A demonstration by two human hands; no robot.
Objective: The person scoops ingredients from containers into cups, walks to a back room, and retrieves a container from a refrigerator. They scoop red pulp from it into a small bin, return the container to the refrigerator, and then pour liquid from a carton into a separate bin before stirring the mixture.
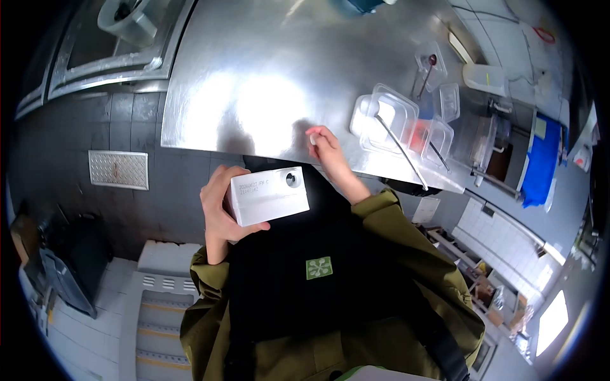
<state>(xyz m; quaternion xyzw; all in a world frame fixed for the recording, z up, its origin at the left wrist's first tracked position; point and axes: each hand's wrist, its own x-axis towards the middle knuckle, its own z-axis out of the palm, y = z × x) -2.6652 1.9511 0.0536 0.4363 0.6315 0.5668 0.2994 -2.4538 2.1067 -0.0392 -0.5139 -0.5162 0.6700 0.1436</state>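
Observation:
A white carton (pixel 270 202) with printed characters and a dark round opening near one corner is held in front of my black apron. My left hand (pixel 221 206) wraps round its left side, with the thumb along the lower edge. Over the edge of the steel table (pixel 267 108), my right hand (pixel 325 150) has its fingers curled together round a small whitish object, too small to name. This hand is apart from the carton, up and to the right of it.
Clear plastic containers (pixel 389 117) with metal utensils stand at the table's right. A translucent jug (pixel 130 24) is at the top left. A dark bin (pixel 75 267) stands at the lower left, near a white slotted unit (pixel 166 282).

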